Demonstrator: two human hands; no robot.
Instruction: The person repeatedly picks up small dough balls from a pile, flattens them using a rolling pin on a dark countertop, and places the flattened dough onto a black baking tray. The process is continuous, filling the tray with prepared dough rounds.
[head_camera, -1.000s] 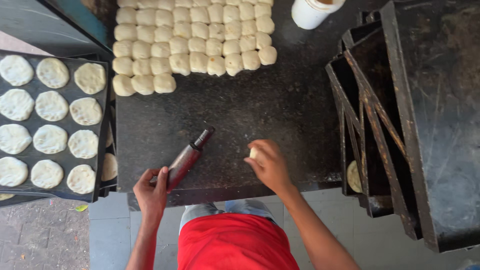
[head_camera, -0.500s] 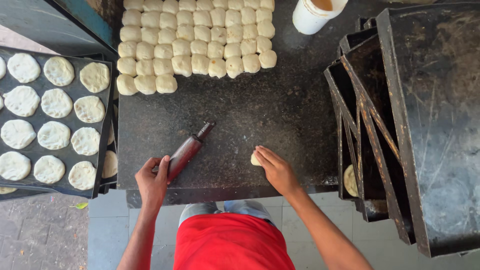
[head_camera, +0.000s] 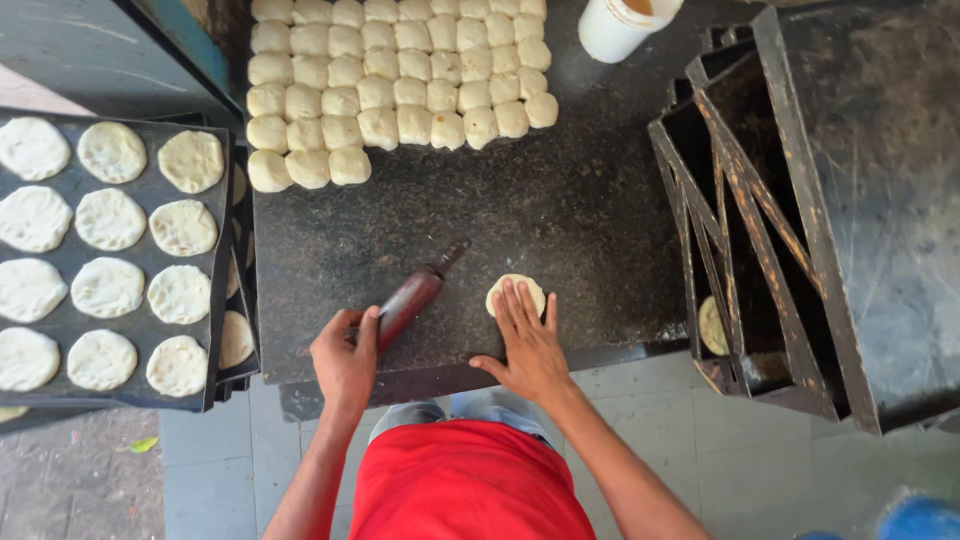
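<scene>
Lower centre of frame | right hand (head_camera: 530, 345) spread flat, fingertips pressing dough disc (head_camera: 515, 294) on dark slab (head_camera: 560, 215) | left hand (head_camera: 345, 360) curled around rolling pin (head_camera: 415, 295) | risk: uneven pressure likely tears or sticks dough.

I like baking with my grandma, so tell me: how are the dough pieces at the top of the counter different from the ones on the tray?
The dough balls on the counter are small, plump and squarish; the dough discs on the tray are wide, flat and round. The balls sit packed together, touching; the discs lie mostly spaced apart in rows. Both are pale, unbaked dough. The right hand presses one more piece flat.
</scene>
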